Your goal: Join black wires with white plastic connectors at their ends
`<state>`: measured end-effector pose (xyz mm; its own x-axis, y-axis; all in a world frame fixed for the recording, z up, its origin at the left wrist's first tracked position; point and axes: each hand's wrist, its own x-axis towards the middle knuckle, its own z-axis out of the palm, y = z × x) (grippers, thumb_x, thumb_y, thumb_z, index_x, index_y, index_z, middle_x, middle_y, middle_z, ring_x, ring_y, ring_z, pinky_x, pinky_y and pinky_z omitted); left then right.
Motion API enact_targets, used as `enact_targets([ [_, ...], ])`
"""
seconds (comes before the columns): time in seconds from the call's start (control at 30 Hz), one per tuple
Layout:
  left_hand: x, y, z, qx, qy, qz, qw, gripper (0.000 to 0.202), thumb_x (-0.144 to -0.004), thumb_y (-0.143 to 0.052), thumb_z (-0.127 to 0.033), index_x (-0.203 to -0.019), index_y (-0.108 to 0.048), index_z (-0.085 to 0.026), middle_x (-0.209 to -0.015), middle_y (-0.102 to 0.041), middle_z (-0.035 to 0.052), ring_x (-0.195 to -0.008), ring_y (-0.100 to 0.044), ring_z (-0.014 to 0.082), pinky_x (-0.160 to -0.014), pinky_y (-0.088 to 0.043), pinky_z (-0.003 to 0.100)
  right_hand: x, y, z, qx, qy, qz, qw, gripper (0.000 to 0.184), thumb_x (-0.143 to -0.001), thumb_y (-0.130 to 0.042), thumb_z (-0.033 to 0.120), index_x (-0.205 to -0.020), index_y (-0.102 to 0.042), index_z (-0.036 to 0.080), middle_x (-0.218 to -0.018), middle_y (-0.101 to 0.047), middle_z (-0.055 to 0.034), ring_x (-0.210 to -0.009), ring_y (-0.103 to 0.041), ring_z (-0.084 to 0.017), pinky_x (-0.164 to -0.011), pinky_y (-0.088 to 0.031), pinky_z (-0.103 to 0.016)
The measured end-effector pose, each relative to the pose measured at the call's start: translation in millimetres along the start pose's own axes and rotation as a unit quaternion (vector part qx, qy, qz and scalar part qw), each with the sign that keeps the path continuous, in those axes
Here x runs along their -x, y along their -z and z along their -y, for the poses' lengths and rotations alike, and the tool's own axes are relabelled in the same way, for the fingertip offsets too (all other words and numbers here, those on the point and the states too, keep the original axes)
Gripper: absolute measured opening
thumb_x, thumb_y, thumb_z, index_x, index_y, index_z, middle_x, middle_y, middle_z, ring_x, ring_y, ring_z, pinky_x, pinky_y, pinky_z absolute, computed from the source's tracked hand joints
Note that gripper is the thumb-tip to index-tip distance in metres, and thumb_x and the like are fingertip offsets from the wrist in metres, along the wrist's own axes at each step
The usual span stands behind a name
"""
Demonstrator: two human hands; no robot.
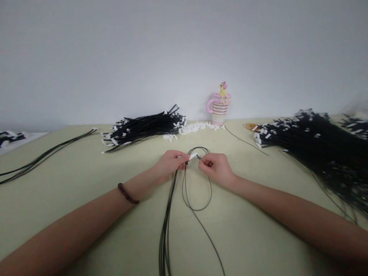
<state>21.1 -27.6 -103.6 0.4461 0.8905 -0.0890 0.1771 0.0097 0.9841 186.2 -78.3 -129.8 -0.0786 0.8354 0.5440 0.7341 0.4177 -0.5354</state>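
My left hand (171,163) and my right hand (215,168) meet at the middle of the pale green table top (86,222). My left fingers pinch a small white wire connector (193,156), which sticks out to the right towards my right hand. My right fingers pinch a thin black wire (199,156) close to that connector. Several black wires (165,237) run from my left hand towards me, and one wire forms a loose loop (197,199) below my hands. The wire ends inside my fingers are hidden.
A bundle of black wires with white ends (143,128) lies at the back left, and a larger one (316,153) spreads at the right. Loose white connectors (198,128) lie by a pink striped mug (220,109). Long black wires (48,155) lie at the left.
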Motion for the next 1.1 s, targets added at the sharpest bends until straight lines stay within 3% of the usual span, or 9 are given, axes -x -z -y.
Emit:
enact_targets([
  [0.53,3,-6.5,4,0.005,0.003,-0.024,1.000,0.023,-0.063,-0.063,-0.033,-0.066,-0.064,-0.011,-0.064,-0.059,0.0038,-0.060,-0.051,0.0114,-0.057,-0.041,0.022,-1,-1,-2,0.081,0.044,-0.010,0.996,0.019,-0.071,-0.048,0.018,-0.052,-0.049,0.014,-0.053,-0.046,0.0013,-0.051,-0.039,-0.007,-0.051,-0.026,-0.019],
  [0.87,4,-6.2,4,-0.022,0.000,-0.018,1.000,0.020,-0.062,-0.063,-0.032,-0.063,-0.063,-0.013,-0.057,-0.057,0.0016,-0.057,-0.050,0.0106,-0.055,-0.041,0.020,0,-1,-2,0.125,0.058,0.009,0.990,0.019,-0.074,-0.048,0.020,-0.056,-0.049,0.015,-0.056,-0.047,0.0000,-0.055,-0.041,-0.009,-0.054,-0.030,-0.021],
  [0.97,2,-6.3,7,-0.014,-0.006,-0.015,1.000,0.019,-0.061,-0.063,-0.032,-0.063,-0.063,-0.013,-0.058,-0.056,0.0013,-0.058,-0.051,0.0110,-0.058,-0.043,0.022,-1,0,-2,0.141,0.099,-0.003,0.985,0.016,-0.075,-0.048,0.022,-0.060,-0.051,0.015,-0.068,-0.050,-0.0044,-0.070,-0.046,-0.014,-0.063,-0.036,-0.025],
  [1.1,1,-5.9,8,-0.011,-0.005,-0.004,1.000,0.020,-0.062,-0.063,-0.033,-0.064,-0.064,-0.013,-0.062,-0.058,0.0020,-0.060,-0.052,0.0116,-0.061,-0.045,0.024,-3,0,-2,0.099,0.142,0.003,0.985,0.010,-0.076,-0.046,0.017,-0.068,-0.052,0.014,-0.106,-0.048,-0.0117,-0.094,-0.046,-0.018,-0.079,-0.040,-0.030],
])
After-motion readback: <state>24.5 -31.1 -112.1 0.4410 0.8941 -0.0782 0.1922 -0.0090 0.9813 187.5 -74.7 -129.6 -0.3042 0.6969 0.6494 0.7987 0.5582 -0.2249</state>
